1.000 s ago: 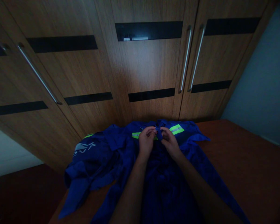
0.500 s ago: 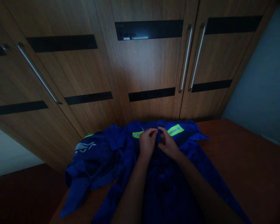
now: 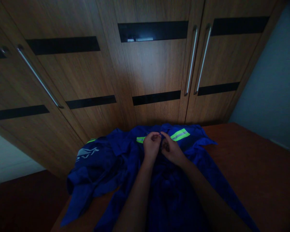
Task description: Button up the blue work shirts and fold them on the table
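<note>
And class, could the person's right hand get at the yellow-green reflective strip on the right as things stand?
Probably yes: the right hand is right beside the reflective strip, whose outer part lies uncovered on the blue workwear.

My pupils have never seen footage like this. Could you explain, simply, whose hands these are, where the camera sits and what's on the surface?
No machine here: the bare left hand and right hand belong to the person wearing the camera on their head, looking forward and down. Blue clothing with yellow-green strips lies on a reddish-brown surface, before wooden cupboard doors. The left hand pinches cloth near the middle; the right's fingertips meet it there, though its grip is too dark to make out.
</note>
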`<state>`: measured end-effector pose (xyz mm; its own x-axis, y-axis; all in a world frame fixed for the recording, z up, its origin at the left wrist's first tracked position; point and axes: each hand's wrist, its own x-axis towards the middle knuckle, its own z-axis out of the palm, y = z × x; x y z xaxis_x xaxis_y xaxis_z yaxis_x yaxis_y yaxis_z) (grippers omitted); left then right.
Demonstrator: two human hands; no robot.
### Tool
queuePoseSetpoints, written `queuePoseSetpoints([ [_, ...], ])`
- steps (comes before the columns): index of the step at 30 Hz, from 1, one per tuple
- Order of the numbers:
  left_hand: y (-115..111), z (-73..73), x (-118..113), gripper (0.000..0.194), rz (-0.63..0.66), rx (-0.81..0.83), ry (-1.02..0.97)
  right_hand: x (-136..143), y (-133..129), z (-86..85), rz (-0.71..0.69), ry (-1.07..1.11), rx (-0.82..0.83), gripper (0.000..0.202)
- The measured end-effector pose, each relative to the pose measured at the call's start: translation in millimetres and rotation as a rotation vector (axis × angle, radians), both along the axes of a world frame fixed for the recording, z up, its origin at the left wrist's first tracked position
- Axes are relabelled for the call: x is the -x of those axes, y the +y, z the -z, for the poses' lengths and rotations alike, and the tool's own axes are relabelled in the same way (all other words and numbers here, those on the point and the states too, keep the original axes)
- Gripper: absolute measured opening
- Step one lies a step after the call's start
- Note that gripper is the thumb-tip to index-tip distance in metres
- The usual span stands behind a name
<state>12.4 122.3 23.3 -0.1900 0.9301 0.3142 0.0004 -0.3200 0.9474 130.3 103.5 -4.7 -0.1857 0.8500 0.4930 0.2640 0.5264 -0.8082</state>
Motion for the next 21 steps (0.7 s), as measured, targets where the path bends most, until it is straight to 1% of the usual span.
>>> queuePoseSetpoints([
  [2,1,2.6,1,0.007,-0.009,0.001,-0.003,-1,1,-1.7,0.037,0.001,-0.025,0.061],
  [3,1,3.5,1,0.008,-0.011,0.003,0.000,-2,2,-2.7,0.083,0.001,-0.039,0.053],
  [5,2,4.1,1,0.009,-0.011,0.006,0.011,-4,3,-4.5,0.212,-0.012,-0.079,0.037],
  [7,1,3.0,0,0.010,-0.007,0.007,0.029,-6,4,-5.7,0.346,-0.042,-0.139,0.025],
  [9,0,1.3,-2,0.010,0.000,0.008,0.048,-8,5,-6.1,0.432,-0.089,-0.196,0.020],
  [11,-1,-0.3,-3,0.009,0.011,0.012,0.063,-10,6,-6.5,0.478,-0.136,-0.219,0.019],
  [15,-2,-0.9,-4,0.007,0.045,0.028,0.068,-13,7,-8.6,0.479,-0.135,-0.164,0.020],
  [21,-3,0.6,-3,0.006,0.102,0.037,0.061,-14,9,-11.6,0.372,0.174,0.028,0.022],
])
